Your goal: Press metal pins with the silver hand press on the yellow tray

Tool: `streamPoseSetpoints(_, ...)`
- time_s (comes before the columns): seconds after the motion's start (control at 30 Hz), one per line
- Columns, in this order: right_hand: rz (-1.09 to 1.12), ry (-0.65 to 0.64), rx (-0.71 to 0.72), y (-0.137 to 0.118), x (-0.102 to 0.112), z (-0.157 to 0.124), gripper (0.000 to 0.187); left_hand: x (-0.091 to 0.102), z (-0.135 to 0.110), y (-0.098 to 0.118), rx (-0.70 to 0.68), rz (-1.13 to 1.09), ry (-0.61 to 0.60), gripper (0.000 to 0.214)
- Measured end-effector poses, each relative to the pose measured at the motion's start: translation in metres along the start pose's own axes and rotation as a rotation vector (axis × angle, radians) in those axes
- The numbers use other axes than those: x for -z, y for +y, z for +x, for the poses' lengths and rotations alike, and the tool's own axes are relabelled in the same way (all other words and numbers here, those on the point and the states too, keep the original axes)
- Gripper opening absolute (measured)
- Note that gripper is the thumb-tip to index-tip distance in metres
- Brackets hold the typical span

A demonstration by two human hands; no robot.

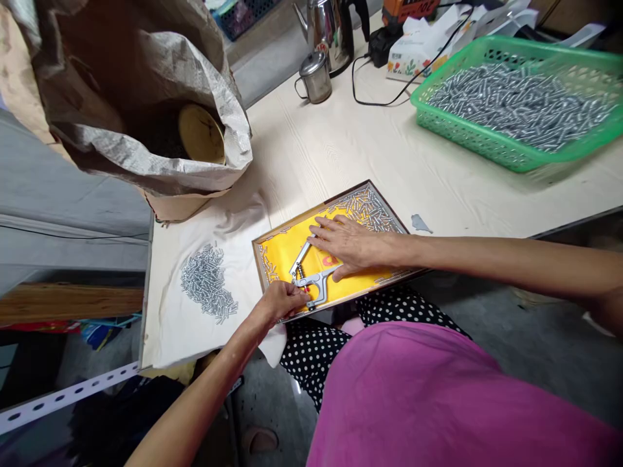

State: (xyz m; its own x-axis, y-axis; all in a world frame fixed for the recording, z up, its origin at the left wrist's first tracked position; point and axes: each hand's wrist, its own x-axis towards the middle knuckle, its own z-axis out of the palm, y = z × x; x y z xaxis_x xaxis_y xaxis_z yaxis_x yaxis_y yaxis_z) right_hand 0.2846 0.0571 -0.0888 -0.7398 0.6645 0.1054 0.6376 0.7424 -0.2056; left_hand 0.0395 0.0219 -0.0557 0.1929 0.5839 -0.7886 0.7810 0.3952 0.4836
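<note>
A grey metal lever-type hand press [318, 280] with a C-shaped frame, a dark spring and a hinged arm lies in a shallow, yellow-lined box [287, 243]. My right hand [348, 243] spans its handles from above, fingers long over the hinged arm and thumb by the frame. Close to the tool's jaw, my left hand [285, 299] is closed in a pinch; what its fingertips hold is too small to name. Small silvery metal pins [367, 207] are heaped in the box's far right corner, and several lie along its left side.
A pile of similar pins [207, 282] rests on white cloth [170, 331] at left. Behind it stands a large open paper sack [195, 188]. A green basket [487, 146] of metal pieces is at right. A lidded metal cup [316, 81], kettle [335, 32] and black cable [370, 102] are at the back.
</note>
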Motion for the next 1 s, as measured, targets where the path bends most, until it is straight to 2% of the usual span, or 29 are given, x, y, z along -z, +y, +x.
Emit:
streamPoseSetpoints(0.13, 0.029, -0.048, 0.013, 0.007, 0.002, 0.007, 0.072, -0.001, -0.001, -0.001, -0.005, -0.002, 0.023, 0.050)
streamPoseSetpoints(0.37, 0.019, 0.000, 0.008, 0.002, -0.005, 0.005, 0.067, -0.006, -0.003, -0.004, 0.004, -0.027, 0.061, 0.046)
streamPoseSetpoints(0.47, 0.013, -0.011, 0.008, -0.001, -0.002, 0.001, 0.064, -0.009, -0.008, -0.004, 0.020, 0.078, 0.112, 0.041)
streamPoseSetpoints(0.5, 0.020, -0.014, 0.014, -0.002, 0.000, -0.001, 0.063, -0.011, -0.010, -0.003, 0.007, 0.154, 0.166, 0.039)
streamPoseSetpoints(0.57, 0.047, -0.009, 0.031, -0.005, 0.002, -0.004, 0.061, -0.016, -0.015, 0.000, -0.085, 0.320, 0.346, 0.036)
streamPoseSetpoints(0.67, 0.077, 0.007, 0.030, -0.010, 0.001, -0.006, 0.057, -0.026, -0.017, 0.010, -0.349, 0.533, 0.600, 0.023)
streamPoseSetpoints(0.7, 0.080, 0.010, 0.023, -0.012, 0.000, -0.007, 0.056, -0.029, -0.015, 0.015, -0.432, 0.599, 0.628, 0.031)
streamPoseSetpoints(0.8, 0.085, 0.015, 0.005, -0.015, 0.000, -0.008, 0.058, -0.034, -0.003, 0.030, -0.540, 0.788, 0.583, 0.063)
streamPoseSetpoints(0.93, 0.047, -0.013, -0.082, -0.013, 0.006, -0.012, 0.074, -0.030, 0.010, 0.046, -0.485, 0.933, 0.533, 0.069)
streamPoseSetpoints(1.0, -0.008, -0.047, -0.139, -0.012, 0.009, -0.014, 0.072, -0.028, 0.013, 0.050, -0.474, 0.977, 0.531, 0.071)
